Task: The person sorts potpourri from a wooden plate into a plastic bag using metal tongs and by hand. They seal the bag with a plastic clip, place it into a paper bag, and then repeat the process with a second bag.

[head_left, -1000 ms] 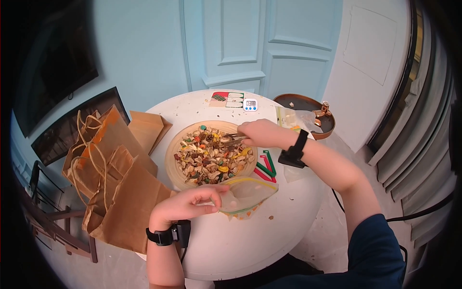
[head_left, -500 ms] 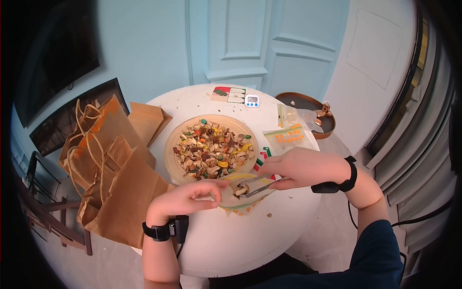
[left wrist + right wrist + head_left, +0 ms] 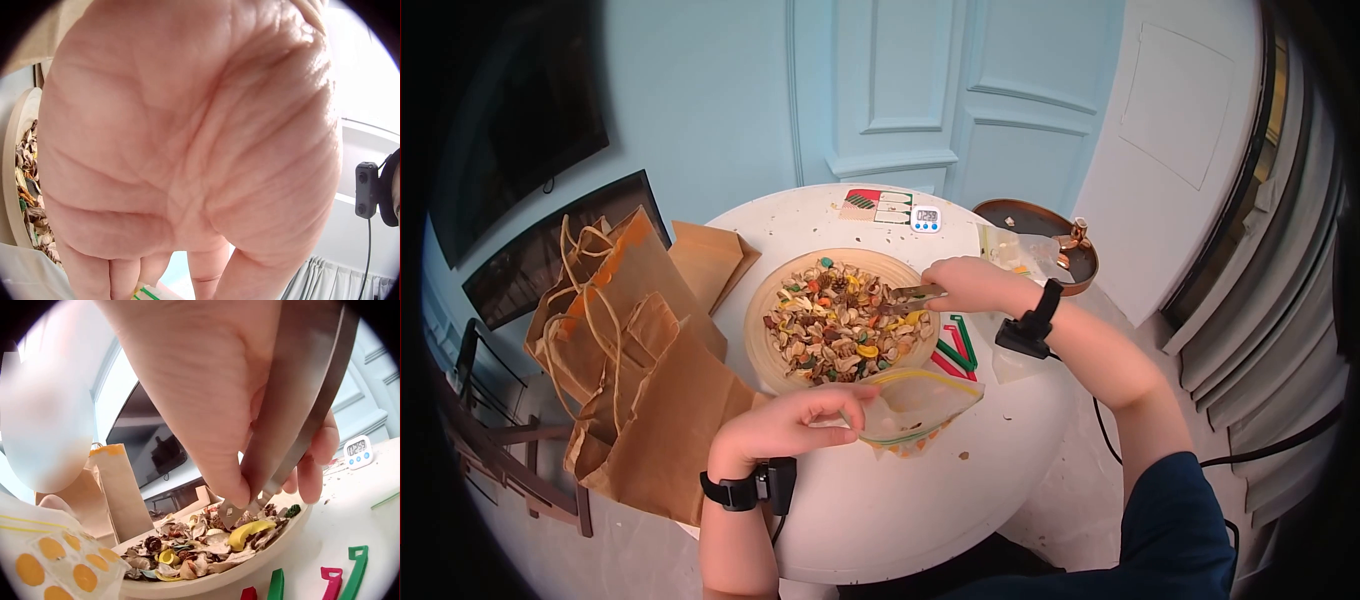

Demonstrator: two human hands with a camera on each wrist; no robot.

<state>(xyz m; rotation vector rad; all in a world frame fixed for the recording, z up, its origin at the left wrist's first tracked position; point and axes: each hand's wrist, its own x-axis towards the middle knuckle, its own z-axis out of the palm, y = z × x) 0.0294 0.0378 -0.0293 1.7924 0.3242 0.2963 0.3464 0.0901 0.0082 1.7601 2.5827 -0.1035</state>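
Observation:
My left hand (image 3: 790, 425) pinches the left edge of a clear zip bag (image 3: 930, 398) with a yellow-and-green closure and an orange pattern. The bag's mouth gapes, and it sits at the near edge of the round wooden plate (image 3: 754, 345). Metal tongs (image 3: 300, 387) are in my right hand (image 3: 982, 286), over the plate's right side. Their tips reach the dried potpourri (image 3: 830, 330), a heap of pale petals, cones and yellow, green and orange pieces. In the left wrist view the palm hides most of the bag.
Brown paper bags (image 3: 670, 430) stand at the left. Red and green bag clips (image 3: 962, 345) lie right of the plate. Behind are a timer (image 3: 926, 219), a printed card (image 3: 878, 206), another zip bag (image 3: 1004, 242) and a dark round tray (image 3: 1025, 212). Small crumbs dot the white table (image 3: 900, 540).
My right hand brought a pale dried piece in the tongs from the plate to the zip bag, then returned to the potpourri without it. My left hand has stayed at the bag.

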